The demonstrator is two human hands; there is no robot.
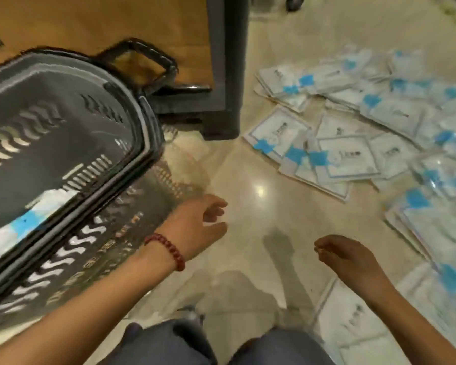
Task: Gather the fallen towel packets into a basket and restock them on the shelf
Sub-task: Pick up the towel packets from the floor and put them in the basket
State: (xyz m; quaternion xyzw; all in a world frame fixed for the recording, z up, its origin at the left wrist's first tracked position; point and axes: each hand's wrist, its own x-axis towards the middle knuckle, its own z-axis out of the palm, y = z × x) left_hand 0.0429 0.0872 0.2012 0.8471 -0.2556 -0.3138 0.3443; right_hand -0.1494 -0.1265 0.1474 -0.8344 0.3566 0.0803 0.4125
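Several white towel packets with blue bands lie scattered over the shiny floor at the right. A dark grey plastic basket stands at the left, with at least one packet lying in its bottom. My left hand, with a red bead bracelet on the wrist, hovers just right of the basket, its fingers loosely curled and holding nothing. Over the bare floor, short of the packets, my right hand hangs empty with its fingers bent downward.
A wooden shelf unit with a dark grey corner post stands behind the basket. The basket's black handle leans against it. More packets lie beside my right knee. My knees in dark trousers fill the bottom edge.
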